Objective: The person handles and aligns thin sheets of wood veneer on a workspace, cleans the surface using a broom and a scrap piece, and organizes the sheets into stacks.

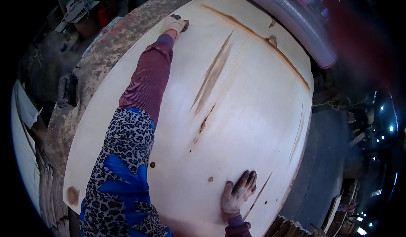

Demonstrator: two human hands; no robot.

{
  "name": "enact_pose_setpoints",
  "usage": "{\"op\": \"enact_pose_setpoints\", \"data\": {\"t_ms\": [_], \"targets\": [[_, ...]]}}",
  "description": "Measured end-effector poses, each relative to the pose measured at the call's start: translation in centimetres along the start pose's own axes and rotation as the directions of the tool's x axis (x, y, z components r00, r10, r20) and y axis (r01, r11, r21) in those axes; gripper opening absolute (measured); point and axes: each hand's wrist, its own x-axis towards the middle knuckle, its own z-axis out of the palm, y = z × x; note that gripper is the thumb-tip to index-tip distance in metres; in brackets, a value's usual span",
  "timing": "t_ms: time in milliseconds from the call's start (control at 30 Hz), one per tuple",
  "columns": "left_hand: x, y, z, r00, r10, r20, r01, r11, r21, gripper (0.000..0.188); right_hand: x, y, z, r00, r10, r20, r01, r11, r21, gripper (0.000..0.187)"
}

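A large pale sheet of wood veneer (249, 93) lies flat in front of me, with dark brown streaks, splits and small knots. My left hand (175, 24), in a dirty white glove, reaches far out and rests on the sheet's far left edge, fingers curled over it. My right hand (238, 191), also in a soiled glove, presses flat on the sheet near its close edge, fingers spread. My left arm wears a striped maroon sleeve under a leopard-print and blue cover.
A ribbed silver duct (292, 17) curves along the far right of the sheet. A rough, worn grey surface (84, 80) borders the sheet on the left. Stacked veneer edges (46, 186) show at lower left. Dim workshop clutter and lights lie at right.
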Motion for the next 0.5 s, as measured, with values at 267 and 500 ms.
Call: {"op": "enact_pose_setpoints", "data": {"t_ms": [267, 500], "targets": [[-12.3, 3.7, -4.3, 0.981, 0.171, 0.091, -0.172, 0.985, 0.013, 0.027, 0.1, -2.0, -5.4, 0.998, 0.043, 0.034, -0.043, 0.999, -0.008, 0.065], [-36.7, 3.6, -13.4, 0.909, 0.124, 0.398, -0.081, 0.989, -0.123, 0.022, 0.5, -3.0, -7.5, 0.998, -0.032, -0.051, 0.031, 1.000, -0.002, 0.067]]}}
